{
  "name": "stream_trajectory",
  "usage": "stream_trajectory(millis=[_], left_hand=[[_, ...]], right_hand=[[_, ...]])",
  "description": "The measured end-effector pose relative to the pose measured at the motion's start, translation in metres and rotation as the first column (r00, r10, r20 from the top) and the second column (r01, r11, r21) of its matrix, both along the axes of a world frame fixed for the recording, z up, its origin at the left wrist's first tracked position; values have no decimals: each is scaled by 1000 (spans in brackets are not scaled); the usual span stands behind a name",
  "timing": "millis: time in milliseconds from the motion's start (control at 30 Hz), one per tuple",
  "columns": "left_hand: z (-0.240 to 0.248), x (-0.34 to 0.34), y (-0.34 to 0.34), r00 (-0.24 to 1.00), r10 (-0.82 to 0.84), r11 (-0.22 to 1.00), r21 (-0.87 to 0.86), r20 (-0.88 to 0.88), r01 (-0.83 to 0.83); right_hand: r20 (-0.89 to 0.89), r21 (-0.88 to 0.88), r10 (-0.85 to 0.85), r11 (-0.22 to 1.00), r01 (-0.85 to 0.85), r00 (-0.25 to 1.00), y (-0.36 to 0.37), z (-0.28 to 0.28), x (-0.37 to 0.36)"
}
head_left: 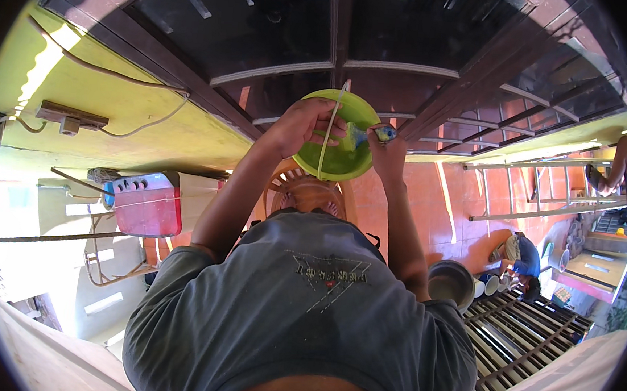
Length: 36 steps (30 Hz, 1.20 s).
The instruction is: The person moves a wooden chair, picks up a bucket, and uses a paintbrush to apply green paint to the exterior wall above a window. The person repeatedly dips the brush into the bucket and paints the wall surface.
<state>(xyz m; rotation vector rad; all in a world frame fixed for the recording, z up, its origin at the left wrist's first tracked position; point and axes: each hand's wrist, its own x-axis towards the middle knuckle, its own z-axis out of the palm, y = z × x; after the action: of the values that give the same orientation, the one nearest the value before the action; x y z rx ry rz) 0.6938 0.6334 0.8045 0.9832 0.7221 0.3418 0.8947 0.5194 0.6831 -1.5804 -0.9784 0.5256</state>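
A lime-green bucket with a thin pale handle across its mouth is in front of my body, over the chair I stand on. My left hand is at its rim, fingers closed round the handle. My right hand grips a paintbrush by its paint-smeared blue handle. The brush's pale end lies over the bucket's inside, and a little pale green paint seems to show there. My bare feet are on an orange-brown chair with a slatted back.
Dark-framed glass windows stand close ahead. A cable hangs along the yellow-green wall, left. A red-and-blue washing machine stands left. To the right lie a ladder, a slatted bench, a dark basin and a crouching person.
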Motion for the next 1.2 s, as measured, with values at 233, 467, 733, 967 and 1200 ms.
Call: stream_trajectory(millis=[233,467,733,967,1200], left_hand=[[4,4,6,1000,-11,1000,28,0,11],[-15,9,12,1000,-22,1000,-15,14,23],[-30,7,14,998,-50,998,-44,36,52],[-39,16,23,999,-40,995,-88,30,43],[-35,26,23,997,-58,994,-85,55,62]], right_hand=[[-624,65,-133,973,221,770,-21,-9,36],[127,121,62,990,-78,990,-22,-6,4],[-69,19,-76,997,78,995,-18,-20,-14],[-342,102,-130,979,174,931,-23,-30,-1],[217,38,-14,999,6,976,-33,-15,-8]])
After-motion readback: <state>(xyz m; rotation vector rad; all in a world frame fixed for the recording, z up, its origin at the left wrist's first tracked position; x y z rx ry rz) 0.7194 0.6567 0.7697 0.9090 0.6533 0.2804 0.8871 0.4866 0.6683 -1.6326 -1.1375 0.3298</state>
